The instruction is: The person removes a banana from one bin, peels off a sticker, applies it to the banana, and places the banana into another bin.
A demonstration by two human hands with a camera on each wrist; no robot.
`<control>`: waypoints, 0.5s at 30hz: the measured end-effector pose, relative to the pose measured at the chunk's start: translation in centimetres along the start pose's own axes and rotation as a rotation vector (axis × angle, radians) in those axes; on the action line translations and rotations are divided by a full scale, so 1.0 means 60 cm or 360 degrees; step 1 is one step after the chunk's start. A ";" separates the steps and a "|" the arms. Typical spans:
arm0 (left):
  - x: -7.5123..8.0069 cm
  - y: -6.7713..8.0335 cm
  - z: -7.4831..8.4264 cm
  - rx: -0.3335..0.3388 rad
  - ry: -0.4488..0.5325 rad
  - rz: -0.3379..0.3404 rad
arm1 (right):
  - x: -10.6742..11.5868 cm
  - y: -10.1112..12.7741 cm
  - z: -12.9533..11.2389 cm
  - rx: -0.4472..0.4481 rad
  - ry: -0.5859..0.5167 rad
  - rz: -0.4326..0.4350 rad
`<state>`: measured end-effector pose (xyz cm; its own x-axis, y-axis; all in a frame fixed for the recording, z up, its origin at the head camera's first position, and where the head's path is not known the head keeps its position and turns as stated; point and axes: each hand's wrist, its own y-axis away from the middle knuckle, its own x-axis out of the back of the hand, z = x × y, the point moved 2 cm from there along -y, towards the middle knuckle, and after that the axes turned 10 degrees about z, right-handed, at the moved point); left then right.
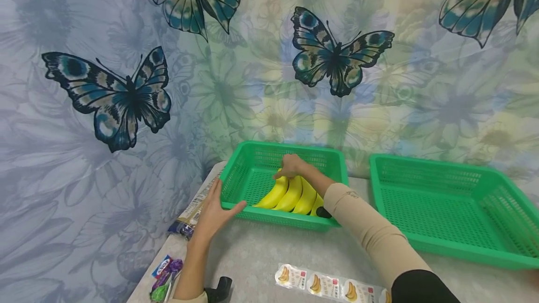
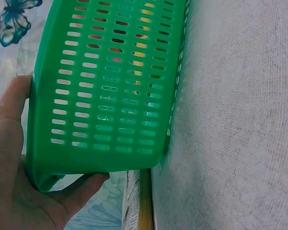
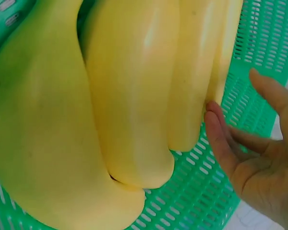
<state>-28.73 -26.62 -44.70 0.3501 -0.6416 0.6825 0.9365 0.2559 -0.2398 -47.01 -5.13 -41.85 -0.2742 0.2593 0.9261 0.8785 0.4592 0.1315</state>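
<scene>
A bunch of yellow bananas (image 1: pixel 290 195) lies in the front right part of the left green basket (image 1: pixel 286 221). My right hand (image 1: pixel 291 165) reaches into this basket over the back end of the bunch. Up close in the right wrist view, the right hand (image 3: pixel 259 163) has its fingertips at the edge of the bananas (image 3: pixel 129 96), with the thumb standing apart. My left hand (image 1: pixel 216 214) rests at the basket's front left corner, fingers along the left side and thumb toward the front rim. The left wrist view shows that hand (image 2: pixel 24 177) around the corner of the green basket (image 2: pixel 101 158).
A second green basket (image 1: pixel 421 242) stands at the right. A strip of banana-printed labels (image 1: pixel 322 285) lies on the table (image 1: pixel 261 247) in front. Left of the basket are a flat package (image 1: pixel 189 219) and lollipops in purple and green wrappers (image 1: pixel 166 279). A butterfly-patterned cloth (image 1: pixel 261 88) hangs behind.
</scene>
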 end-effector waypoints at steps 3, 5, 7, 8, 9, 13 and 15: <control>-0.003 0.002 0.001 0.0009 0.0002 0.0000 | -0.009 -0.002 0.002 -0.0098 -0.0074 0.0019; -0.004 0.003 0.002 0.0014 0.0012 0.0005 | -0.015 -0.004 0.001 -0.0163 -0.0121 0.0008; -0.005 0.004 0.002 0.0012 0.0016 0.0012 | -0.020 -0.007 -0.001 -0.0201 -0.0115 -0.0011; -0.005 0.003 0.002 0.0011 0.0019 0.0013 | -0.023 -0.008 -0.003 -0.0214 -0.0110 -0.0024; -0.005 0.003 0.002 0.0004 0.0017 0.0015 | -0.026 -0.009 -0.004 -0.0224 -0.0099 -0.0035; -0.004 0.002 0.002 -0.0004 0.0009 0.0020 | -0.037 -0.012 -0.010 -0.0218 -0.0058 -0.0039; -0.004 0.001 0.001 -0.0001 0.0003 0.0023 | -0.041 -0.013 -0.013 -0.0202 -0.0057 -0.0017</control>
<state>-28.75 -26.41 -44.81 0.3635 -0.6394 0.6775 0.9314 0.2647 -0.2498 -46.71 -6.80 -43.95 -0.2959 0.2862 0.9113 0.9172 0.3518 0.1873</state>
